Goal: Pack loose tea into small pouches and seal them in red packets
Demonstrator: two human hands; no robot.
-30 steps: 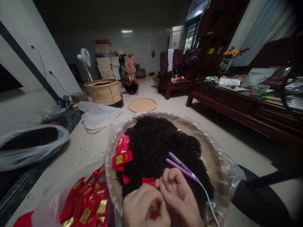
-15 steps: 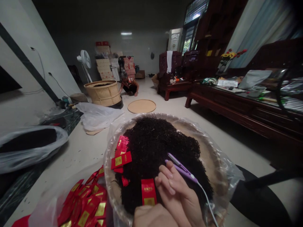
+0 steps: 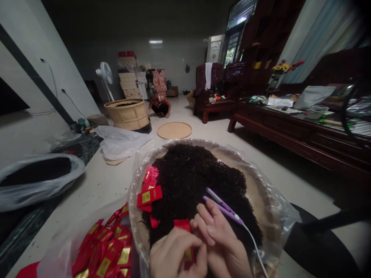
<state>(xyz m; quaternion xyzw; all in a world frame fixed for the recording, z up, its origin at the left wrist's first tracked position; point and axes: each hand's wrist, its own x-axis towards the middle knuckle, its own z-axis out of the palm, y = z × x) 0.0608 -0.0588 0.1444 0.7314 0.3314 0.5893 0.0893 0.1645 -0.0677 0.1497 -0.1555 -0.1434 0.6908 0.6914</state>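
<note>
A small red packet [image 3: 182,224] with a gold label stands upright between my hands, low over a heap of dark dried leaves [image 3: 197,170]. My right hand [image 3: 217,235] has curled fingers against the packet's right edge. Across the packet's front, my left hand [image 3: 176,251] is closed, thumb and forefinger bent together; what lies in that pinch is hidden. Just beyond my right fingers, a purple hand-held sealer [image 3: 224,208] with a white cord rests on the leaves, its jaws apart. More red packets [image 3: 149,196] lie at the heap's left side.
The leaves fill a round, plastic-lined basket [image 3: 268,200]. At its left, a plastic bag holds many filled red packets [image 3: 107,251]. Farther out are a bag of dark leaves [image 3: 37,170], a bamboo drum [image 3: 127,116], a flat round tray [image 3: 174,130], a crouching person [image 3: 159,103] and a wooden table [image 3: 290,131].
My left hand has risen and come in front of the packet, covering more of it. My right hand has shifted slightly right and down. The sealer stays on the leaves.
</note>
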